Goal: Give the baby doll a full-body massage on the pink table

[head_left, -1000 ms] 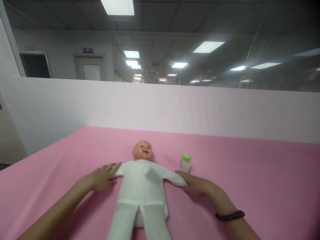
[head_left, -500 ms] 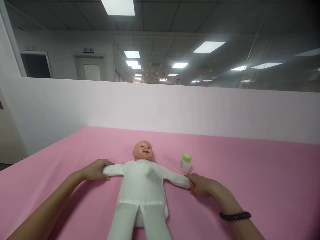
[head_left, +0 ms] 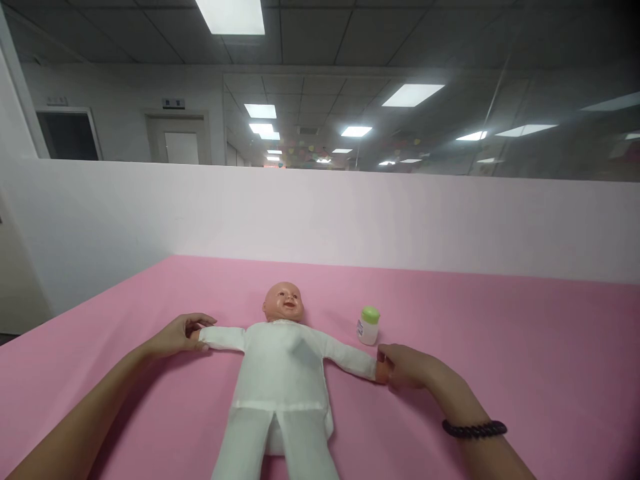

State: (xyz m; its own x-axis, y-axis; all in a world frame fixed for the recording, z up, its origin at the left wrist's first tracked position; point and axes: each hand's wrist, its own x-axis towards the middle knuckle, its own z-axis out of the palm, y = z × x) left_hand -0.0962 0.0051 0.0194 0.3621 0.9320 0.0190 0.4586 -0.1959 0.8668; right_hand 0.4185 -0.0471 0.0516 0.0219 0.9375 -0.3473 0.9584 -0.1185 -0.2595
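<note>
A baby doll (head_left: 284, 367) in a white long-sleeved top and trousers lies on its back, arms stretched out to both sides. My left hand (head_left: 183, 335) is curled loosely round the doll's hand at the left, thumb below and fingers above the cuff. At the other side my right hand (head_left: 407, 367) grips the doll's other hand, which shows between cuff and fingers. A small white jar (head_left: 369, 328) with a green lid stands upright just beyond my right hand, apart from it. The doll's feet are out of view.
A pink padded surface (head_left: 500, 347) spreads under the doll. Behind it runs a low white wall (head_left: 350, 217) with glass above. Through the glass show a door (head_left: 181, 143) and ceiling lights. A black coiled band (head_left: 474, 429) circles my right wrist.
My left hand has slid outward from the sleeve's end, uncovering part of the doll's hand. My right hand has shifted slightly outward too, and more of the doll's hand there shows.
</note>
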